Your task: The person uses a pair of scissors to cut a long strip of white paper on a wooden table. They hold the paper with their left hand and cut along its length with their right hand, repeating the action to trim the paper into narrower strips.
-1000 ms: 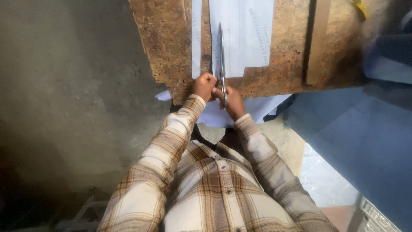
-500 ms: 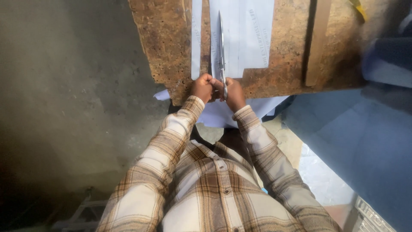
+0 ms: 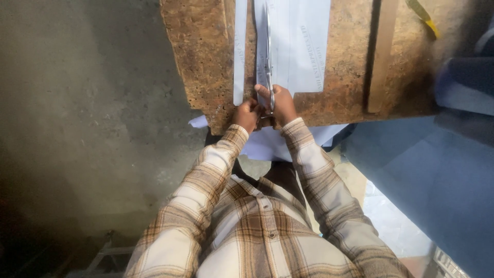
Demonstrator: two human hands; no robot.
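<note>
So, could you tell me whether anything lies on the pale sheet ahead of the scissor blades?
Nothing visible does. The scissors, held in the right hand, point up the pale sheet, which lies bare ahead of the blades. The wooden strip lies well to the right.

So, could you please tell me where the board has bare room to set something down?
Bare board lies between the pale sheet and the wooden strip, and left of the narrow cut strip. It is crowded at the scissors, where both hands work.
</note>
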